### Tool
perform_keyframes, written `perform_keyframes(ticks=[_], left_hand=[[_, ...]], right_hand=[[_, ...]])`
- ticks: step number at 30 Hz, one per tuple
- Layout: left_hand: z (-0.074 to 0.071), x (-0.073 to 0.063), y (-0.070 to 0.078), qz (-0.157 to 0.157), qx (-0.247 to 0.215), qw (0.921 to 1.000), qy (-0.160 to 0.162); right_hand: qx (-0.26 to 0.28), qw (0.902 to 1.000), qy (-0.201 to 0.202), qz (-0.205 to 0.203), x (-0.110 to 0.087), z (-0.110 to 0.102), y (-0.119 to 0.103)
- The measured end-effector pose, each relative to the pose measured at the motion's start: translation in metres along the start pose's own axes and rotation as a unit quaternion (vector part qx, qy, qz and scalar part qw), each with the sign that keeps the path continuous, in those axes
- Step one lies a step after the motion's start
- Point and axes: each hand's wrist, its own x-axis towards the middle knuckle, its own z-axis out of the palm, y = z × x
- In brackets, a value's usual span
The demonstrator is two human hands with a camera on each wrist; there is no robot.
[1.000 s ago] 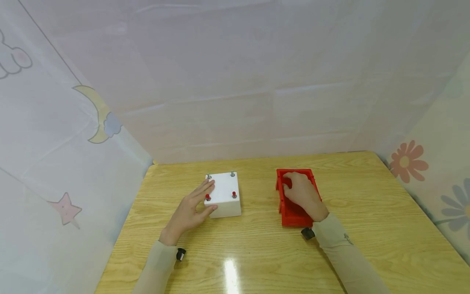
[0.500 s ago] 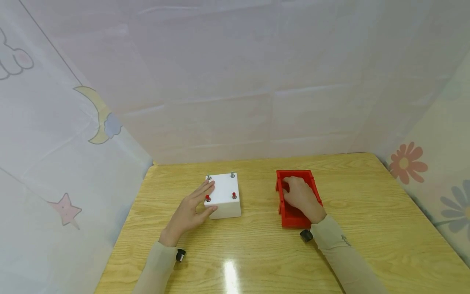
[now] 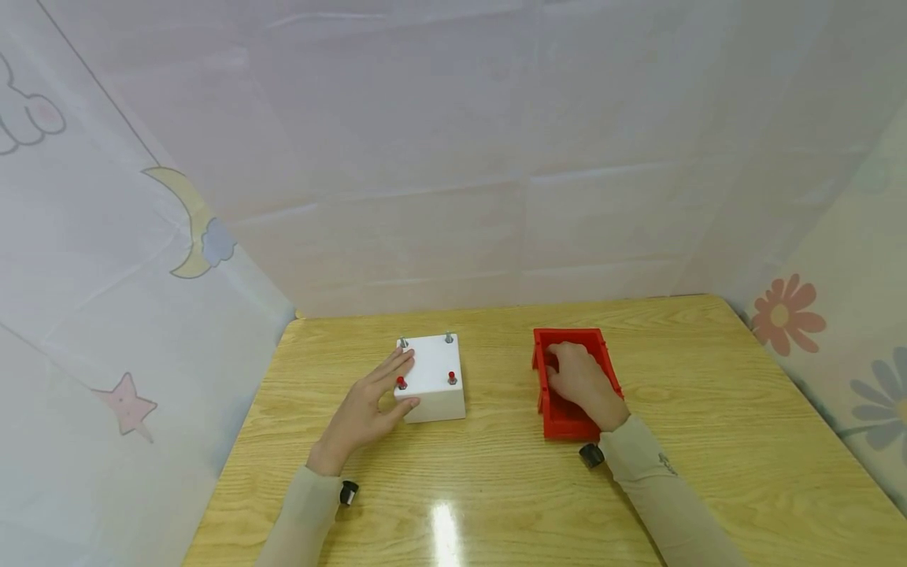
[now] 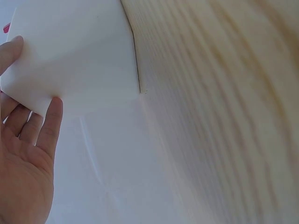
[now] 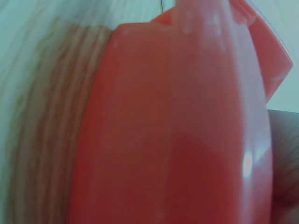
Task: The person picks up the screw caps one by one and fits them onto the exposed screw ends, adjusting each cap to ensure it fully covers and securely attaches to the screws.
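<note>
A white box [image 3: 435, 366] stands on the table, with bolts rising at its top corners. The two front bolts [image 3: 452, 378] carry red caps, while the two back ones [image 3: 449, 338] show bare metal. My left hand [image 3: 363, 409] rests against the box's left side, fingers fairly straight on the top edge and thumb on the front face. In the left wrist view, fingertips touch the white faces of the box [image 4: 79, 60]. My right hand [image 3: 584, 382] reaches down into a red plastic bin [image 3: 571, 431]; its fingertips and anything between them are hidden.
Both items stand on a wood-grain table [image 3: 496, 488], apart from each other. A pale cloth wall [image 3: 453, 197] rises behind the table, with printed cloth at both sides. The bin's red wall [image 5: 168, 121] fills most of the right wrist view.
My right hand has drawn slightly nearer and lower inside the red bin, then stayed almost still. The left hand and the white box have kept their places.
</note>
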Motion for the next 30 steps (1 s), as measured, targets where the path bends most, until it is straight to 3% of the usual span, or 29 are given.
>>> perform_keyframes(ticks=[12,21,30], left_hand=[[0.0007,-0.0003,-0.0002,0.012,0.002,0.9999,0.006],[0.0002,-0.0002,-0.0008,0.002,-0.002,1.0,-0.003],[0.0025,0.0004,-0.0035,0.023,0.004,0.9996,0.013]], right_hand=[[-0.016,0.9996,0.016,-0.016,0.001,0.0041,0.0018],[-0.031,0.9994,-0.005,0.017,-0.0021,0.0036,0.001],[-0.059,0.9981,0.017,0.004,-0.0021,0.0054,0.0033]])
